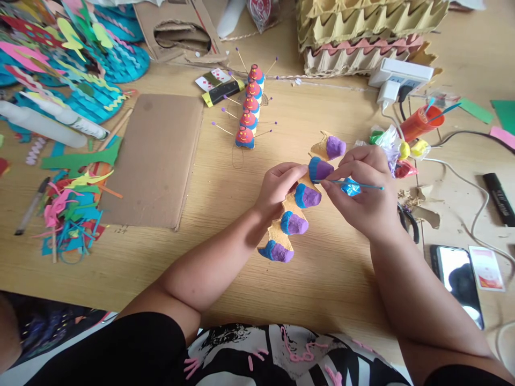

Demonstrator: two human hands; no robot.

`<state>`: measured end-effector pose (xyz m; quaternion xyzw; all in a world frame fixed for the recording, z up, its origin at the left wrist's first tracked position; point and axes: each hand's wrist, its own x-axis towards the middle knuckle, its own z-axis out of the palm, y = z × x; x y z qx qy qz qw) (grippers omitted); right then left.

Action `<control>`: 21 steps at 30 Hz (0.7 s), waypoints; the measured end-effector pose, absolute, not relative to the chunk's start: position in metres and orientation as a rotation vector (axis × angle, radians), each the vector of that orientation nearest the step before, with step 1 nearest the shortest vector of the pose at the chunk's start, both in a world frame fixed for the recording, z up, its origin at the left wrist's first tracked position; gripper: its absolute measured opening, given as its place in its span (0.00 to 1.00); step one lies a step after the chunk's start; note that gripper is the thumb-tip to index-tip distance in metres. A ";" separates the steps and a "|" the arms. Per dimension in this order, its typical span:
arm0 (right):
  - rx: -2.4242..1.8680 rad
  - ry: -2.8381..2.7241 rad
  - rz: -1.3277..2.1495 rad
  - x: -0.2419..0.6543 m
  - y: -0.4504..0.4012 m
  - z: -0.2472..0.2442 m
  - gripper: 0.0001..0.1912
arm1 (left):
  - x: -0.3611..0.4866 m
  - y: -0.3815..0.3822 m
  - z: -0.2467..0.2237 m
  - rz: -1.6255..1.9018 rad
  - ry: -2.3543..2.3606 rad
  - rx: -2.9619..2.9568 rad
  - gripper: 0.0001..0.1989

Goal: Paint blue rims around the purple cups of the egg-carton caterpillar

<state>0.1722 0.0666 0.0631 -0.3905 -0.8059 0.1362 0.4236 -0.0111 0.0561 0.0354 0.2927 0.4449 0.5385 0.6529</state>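
A strip cut from an egg carton has several bumps covered in purple and blue clay; the bump at its far end shows purple only. My left hand grips the strip from its left side near the far end. In my right hand is a thin blue stick, pinched between thumb and fingers, its tip at the blue clay of the second bump from the far end. Beyond the hands stands a finished-looking row of red and blue bumps with faces and purple-tipped sticks.
A cardboard sheet lies left, beside paper scraps and glue bottles. Egg trays are stacked at the back. Right are a power strip, an orange cup, clay packets, scissors and a phone.
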 end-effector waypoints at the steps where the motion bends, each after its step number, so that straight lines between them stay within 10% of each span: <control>1: -0.976 -2.016 0.344 0.173 0.067 0.063 0.03 | -0.011 0.056 0.035 1.220 1.004 0.663 0.24; 21: -1.007 -2.140 0.313 0.181 0.068 0.074 0.05 | -0.008 0.056 0.035 1.205 1.035 0.693 0.20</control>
